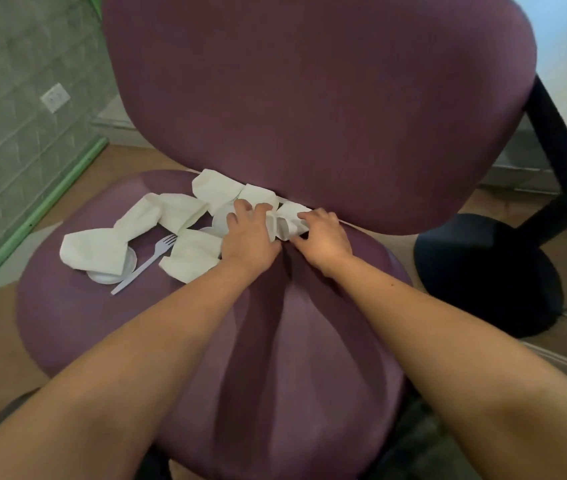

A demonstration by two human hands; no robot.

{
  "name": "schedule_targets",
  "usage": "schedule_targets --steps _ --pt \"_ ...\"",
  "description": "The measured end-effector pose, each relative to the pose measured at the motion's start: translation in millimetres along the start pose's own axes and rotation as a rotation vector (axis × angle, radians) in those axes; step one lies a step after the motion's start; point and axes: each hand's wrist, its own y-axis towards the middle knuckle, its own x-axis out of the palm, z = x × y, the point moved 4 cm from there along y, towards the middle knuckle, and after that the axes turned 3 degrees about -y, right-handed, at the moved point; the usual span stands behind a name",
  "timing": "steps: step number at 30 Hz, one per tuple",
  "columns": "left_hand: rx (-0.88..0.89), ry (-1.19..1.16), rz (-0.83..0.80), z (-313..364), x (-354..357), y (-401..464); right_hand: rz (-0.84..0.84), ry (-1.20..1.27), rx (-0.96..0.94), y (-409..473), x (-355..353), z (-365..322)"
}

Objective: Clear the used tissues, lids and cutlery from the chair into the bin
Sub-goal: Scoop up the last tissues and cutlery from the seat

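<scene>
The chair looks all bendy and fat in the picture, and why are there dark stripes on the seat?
Head view: the wide-angle lens bulges the purple chair and stretches the forearms near the bottom edge. Head view: the dark bands on the seat are soft shadows under the arms, below the left hand and right hand gathering a tissue. Nothing glares; the picture is slightly soft.

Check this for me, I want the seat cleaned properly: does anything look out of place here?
Yes. Crumpled tissues, a plastic fork and a white lid litter the purple chair seat, odd for a chair. Both hands gather one tissue by the backrest.
</scene>
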Motion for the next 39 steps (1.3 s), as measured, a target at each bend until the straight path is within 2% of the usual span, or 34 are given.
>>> schedule_targets --steps 6,12,16,22,26,31,35,39 --pt "-0.026 -0.088 0.071 -7.7 -12.8 3.5 -0.02 -0.059 -0.003 9.7 10.8 -4.4" --pt "-0.019 -0.001 0.114 -6.9 -22.3 2.3 -0.017 -0.126 0.024 5.0 8.9 -10.0" --pt "0.004 0.005 0.116 -7.6 -26.2 -1.2 -0.055 -0.061 0.017 -5.7 2.3 -7.3" --pt "0.042 -0.047 0.123 -2.7 -30.8 -13.8 0.063 0.128 0.056 -38.3 -7.1 21.0" --pt "0.068 -0.11 0.155 0.8 -39.1 -22.0 0.04 0.243 0.064 -60.1 -16.9 31.5" --pt "0.073 -0.202 0.176 5.7 -46.9 -36.5 -0.036 0.039 0.072 -82.2 -25.2 25.3" --pt "-0.019 -0.414 0.143 2.0 -46.8 -46.7 0.017 -0.144 0.117 -87.9 -19.2 16.9" --pt "-0.099 -0.629 0.103 -1.4 -48.0 -56.4 0.105 -0.135 0.153 -94.4 -25.4 15.4"
